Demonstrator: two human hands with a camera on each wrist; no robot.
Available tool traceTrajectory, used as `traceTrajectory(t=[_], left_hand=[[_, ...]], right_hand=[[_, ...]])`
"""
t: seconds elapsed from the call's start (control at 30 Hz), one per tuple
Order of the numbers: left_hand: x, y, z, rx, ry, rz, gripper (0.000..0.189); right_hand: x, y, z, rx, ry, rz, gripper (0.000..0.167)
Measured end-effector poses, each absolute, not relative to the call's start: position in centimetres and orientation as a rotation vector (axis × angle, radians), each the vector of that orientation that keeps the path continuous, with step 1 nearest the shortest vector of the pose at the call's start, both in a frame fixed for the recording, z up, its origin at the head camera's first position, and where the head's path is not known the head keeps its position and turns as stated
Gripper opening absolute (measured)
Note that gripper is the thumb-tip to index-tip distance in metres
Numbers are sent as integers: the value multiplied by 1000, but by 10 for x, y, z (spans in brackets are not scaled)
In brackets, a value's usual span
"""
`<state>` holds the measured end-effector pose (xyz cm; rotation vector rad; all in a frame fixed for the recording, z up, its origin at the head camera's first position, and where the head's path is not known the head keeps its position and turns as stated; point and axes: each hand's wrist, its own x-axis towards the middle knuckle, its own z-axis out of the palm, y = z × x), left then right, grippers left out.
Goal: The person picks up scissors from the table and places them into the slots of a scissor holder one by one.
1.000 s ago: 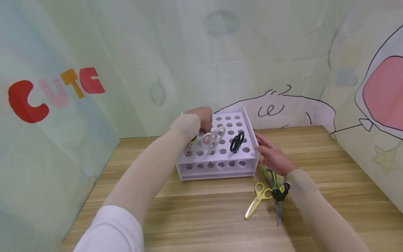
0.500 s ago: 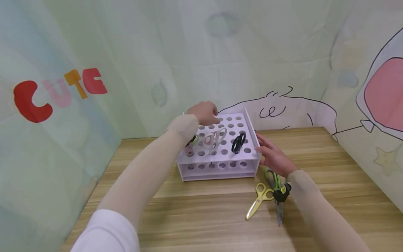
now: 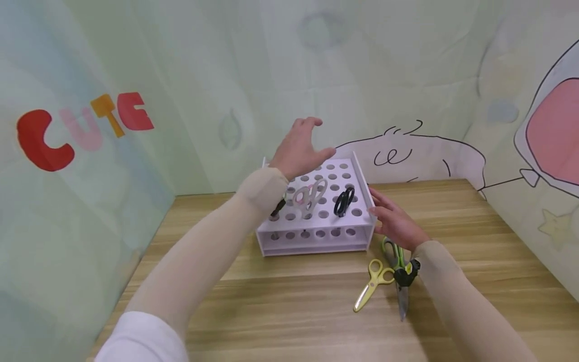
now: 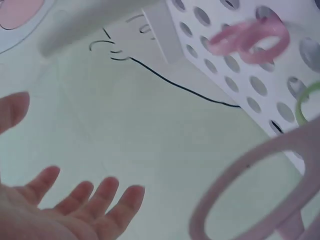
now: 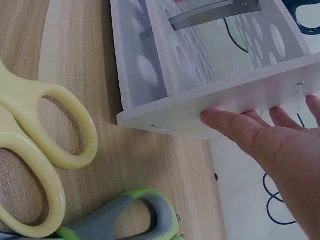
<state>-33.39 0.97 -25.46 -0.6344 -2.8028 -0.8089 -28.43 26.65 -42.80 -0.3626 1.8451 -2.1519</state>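
Observation:
My left hand (image 3: 296,151), fingers spread and holding nothing, hovers above the back left of a white rack (image 3: 312,250) with rows of round holes. Scissors stand in the rack with handles up: a white pair (image 3: 317,195), a black pair (image 3: 344,202) to its right, and a dark-handled pair (image 3: 278,207) partly behind my left forearm. A pink handle (image 4: 245,42) shows among the holes in the left wrist view. My right hand (image 3: 400,226) rests straight fingertips against the rack's right side wall (image 5: 185,107).
On the wooden table (image 3: 280,311), right of the rack's front, lie yellow scissors (image 3: 367,294) and green-and-grey scissors (image 3: 402,301), close together below my right wrist. A printed cloth backdrop (image 3: 203,100) rises behind and at both sides.
My left hand was low among the rack's holes, fingers curled, then rose and spread its fingers. My right hand stays against the rack's side.

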Motion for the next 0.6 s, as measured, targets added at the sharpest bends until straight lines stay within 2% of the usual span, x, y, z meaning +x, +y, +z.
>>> traceTrajectory(t=[0.43,0.6], left_hand=[[-291,18,-263,-757,-2531,-1101,70],[-279,18,-275,-827,-2378,-1197,63]], right_hand=[[-285,270,-428,-382,1828,-2147,67],[-287,269,-427,-391,1822,-2145,66]])
